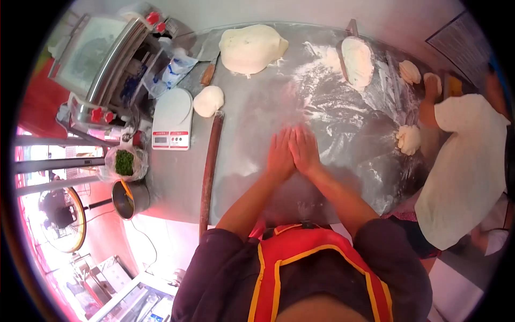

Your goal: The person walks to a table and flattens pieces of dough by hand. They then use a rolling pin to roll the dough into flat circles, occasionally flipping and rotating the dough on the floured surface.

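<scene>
Side by side near the middle of the metal table point(241, 161), my left hand point(280, 155) and my right hand point(304, 149) touch each other. Their fingers point away from me and lie close together; whether anything is under the palms is hidden. A long rolling pin point(212, 172) lies to the left of my hands. Beyond it are a small round dough ball point(208, 101) and a white scale point(172, 121). A large dough mass point(252, 49) rests at the back. Loose flour point(332, 96) is spread beyond my right hand.
At the right, a co-worker's hand point(431, 88) touches a dough piece, near a large hanging dough sheet point(464, 166). More dough point(409, 139) lies by the right edge. A machine point(96, 59), bagged greens point(124, 162) and a metal pot point(131, 199) stand left.
</scene>
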Tool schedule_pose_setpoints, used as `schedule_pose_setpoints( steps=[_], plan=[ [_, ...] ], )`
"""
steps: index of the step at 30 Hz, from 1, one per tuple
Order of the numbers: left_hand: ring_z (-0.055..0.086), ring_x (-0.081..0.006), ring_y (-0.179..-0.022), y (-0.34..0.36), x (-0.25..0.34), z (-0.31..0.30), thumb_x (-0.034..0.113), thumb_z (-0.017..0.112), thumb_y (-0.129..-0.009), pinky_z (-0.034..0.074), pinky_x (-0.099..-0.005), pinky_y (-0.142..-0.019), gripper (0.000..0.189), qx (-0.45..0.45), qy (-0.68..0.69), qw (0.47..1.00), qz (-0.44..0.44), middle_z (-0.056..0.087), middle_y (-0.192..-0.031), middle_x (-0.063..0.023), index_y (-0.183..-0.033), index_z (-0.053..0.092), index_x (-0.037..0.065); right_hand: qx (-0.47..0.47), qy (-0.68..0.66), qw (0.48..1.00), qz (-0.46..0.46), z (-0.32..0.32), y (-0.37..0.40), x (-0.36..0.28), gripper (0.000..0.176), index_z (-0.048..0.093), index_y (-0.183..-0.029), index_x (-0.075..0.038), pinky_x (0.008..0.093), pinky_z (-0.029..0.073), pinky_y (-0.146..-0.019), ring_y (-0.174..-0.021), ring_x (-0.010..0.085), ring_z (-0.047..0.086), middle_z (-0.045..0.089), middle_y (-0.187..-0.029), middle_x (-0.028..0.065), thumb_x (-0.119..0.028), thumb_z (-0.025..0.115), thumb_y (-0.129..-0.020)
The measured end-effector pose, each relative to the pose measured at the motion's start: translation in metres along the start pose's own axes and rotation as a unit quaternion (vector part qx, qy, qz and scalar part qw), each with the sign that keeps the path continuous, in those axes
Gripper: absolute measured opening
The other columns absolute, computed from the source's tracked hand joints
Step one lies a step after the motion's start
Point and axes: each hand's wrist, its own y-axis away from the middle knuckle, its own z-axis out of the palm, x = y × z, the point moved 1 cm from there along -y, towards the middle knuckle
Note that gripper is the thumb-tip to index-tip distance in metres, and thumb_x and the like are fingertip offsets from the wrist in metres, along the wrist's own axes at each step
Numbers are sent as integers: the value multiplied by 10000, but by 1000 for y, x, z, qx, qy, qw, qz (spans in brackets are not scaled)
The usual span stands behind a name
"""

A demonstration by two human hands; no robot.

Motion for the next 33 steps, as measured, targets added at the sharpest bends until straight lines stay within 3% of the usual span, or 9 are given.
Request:
schedule_pose_setpoints(
  steps=[5,15,17,18,20,22,29,32,33],
  plan=[
    [227,-285,-1478,85,15,13,294,411,-958,139,-496,-1195,607,-28,-3,999,-29,305,-1568,-142,-1500,324,33,-50,-23,998,12,-8,70,-38,582,360,-1431,20,610,266,-1096,-1322,448,388,397,-1440,270,-309,491,-968],
    [229,-316,-1473,76,7,-7,325,525,-921,148,-513,-1189,672,-88,55,992,-73,295,-1568,-168,-1501,320,54,-89,-3,995,51,3,65,-22,619,331,-1463,-9,554,235,-1134,-1347,427,368,362,-1482,254,-323,509,-960],
    [252,-341,-1460,113,-25,-18,325,610,-878,160,-527,-1182,697,44,85,983,-154,324,-1547,-188,-1475,367,61,-93,-10,995,25,0,64,-21,654,343,-1459,-23,562,243,-1126,-1348,430,365,378,-1468,250,-334,565,-929],
    [279,-355,-1442,131,-38,-51,320,641,-869,189,-524,-1171,686,26,38,974,-223,360,-1518,-196,-1454,394,61,-88,-9,996,-13,-2,64,-24,676,352,-1456,-33,576,249,-1118,-1350,436,362,390,-1458,245,-341,598,-907],
    [374,-374,-1370,187,-83,-81,296,717,-836,286,-522,-1112,680,211,-60,941,-258,448,-1435,-205,-1410,441,58,-78,27,995,-58,-7,67,-36,705,369,-1453,-53,585,260,-1110,-1347,442,363,405,-1447,234,-355,643,-877],
    [480,-371,-1228,237,-101,-93,259,732,-825,382,-486,-1018,590,181,-77,901,-386,532,-1292,-191,-1320,499,38,-77,98,990,-73,-14,76,-51,720,382,-1452,-72,573,272,-1110,-1338,443,371,412,-1445,221,-368,665,-859],
    [527,-365,-1024,263,-111,-100,181,683,-859,443,-453,-887,354,135,-42,911,-387,566,-1050,-158,-1148,547,26,-116,146,980,-72,-56,131,5,722,345,-1496,-105,569,295,-1104,-1370,475,305,260,-1555,219,-335,647,-882],
    [535,-372,-1013,265,-94,-105,160,675,-855,441,-468,-880,324,140,0,920,-365,581,-1046,-172,-1123,554,21,-60,100,992,42,-48,102,20,690,341,-1494,-100,580,297,-1102,-1344,498,334,287,-1533,246,-316,627,-903],
    [539,-375,-1005,263,-88,-106,153,675,-851,442,-470,-876,315,144,12,930,-339,585,-1045,-176,-1111,558,19,-31,104,994,1,-35,90,24,677,332,-1492,-85,573,291,-1107,-1338,516,333,285,-1524,269,-300,614,-916]
  ],
)
